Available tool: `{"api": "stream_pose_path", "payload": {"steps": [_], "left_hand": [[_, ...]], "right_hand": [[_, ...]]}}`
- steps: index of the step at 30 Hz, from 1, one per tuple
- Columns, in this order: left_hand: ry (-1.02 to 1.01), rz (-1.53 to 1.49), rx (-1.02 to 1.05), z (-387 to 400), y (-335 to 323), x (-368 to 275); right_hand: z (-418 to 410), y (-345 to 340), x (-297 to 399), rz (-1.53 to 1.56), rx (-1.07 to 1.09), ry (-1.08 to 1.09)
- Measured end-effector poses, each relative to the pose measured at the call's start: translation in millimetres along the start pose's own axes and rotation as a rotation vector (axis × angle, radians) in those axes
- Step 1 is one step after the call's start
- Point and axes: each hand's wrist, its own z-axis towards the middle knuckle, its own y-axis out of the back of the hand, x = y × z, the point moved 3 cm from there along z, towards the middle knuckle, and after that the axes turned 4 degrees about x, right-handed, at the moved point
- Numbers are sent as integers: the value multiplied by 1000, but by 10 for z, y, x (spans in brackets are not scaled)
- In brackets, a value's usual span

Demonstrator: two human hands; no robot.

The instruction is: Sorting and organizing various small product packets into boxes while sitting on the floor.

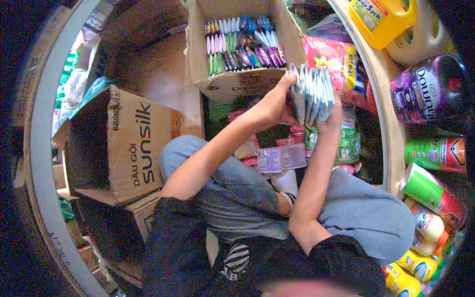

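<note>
A fanned stack of pale blue-white sachets (313, 96) is gripped between my two hands, just in front of a cardboard box. My left hand (282, 101) presses the stack's left side, with the thumb near its top. Around the right side is my right hand (334, 113), its fingers partly hidden behind the sachets. The open cardboard box (237, 82) holds rows of upright sachets (243, 44) in several colours. Below my hands, a joined pair of lilac sachets (281, 157) lies over loose pink packets. Strips of green sachets (348, 144) lie beside my right forearm.
To the left stands an open Sunsilk carton (139, 148). A pink bag of washing powder (330, 63) leans right of the sachet box. Along the right ledge are a yellow jug (382, 22), a Downy bottle (423, 91), spray cans (425, 185) and yellow bottles (417, 264).
</note>
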Motion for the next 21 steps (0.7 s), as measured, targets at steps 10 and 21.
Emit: {"api": "stream_pose_path", "payload": {"steps": [10,21], "left_hand": [[-788,923,-153,-54,66,-81],[-1073,929,-503,-223,41,-297]], "right_hand": [[-79,-232,32,-499,-31,271],[-326,-835,-1,-166,-70,104]]}}
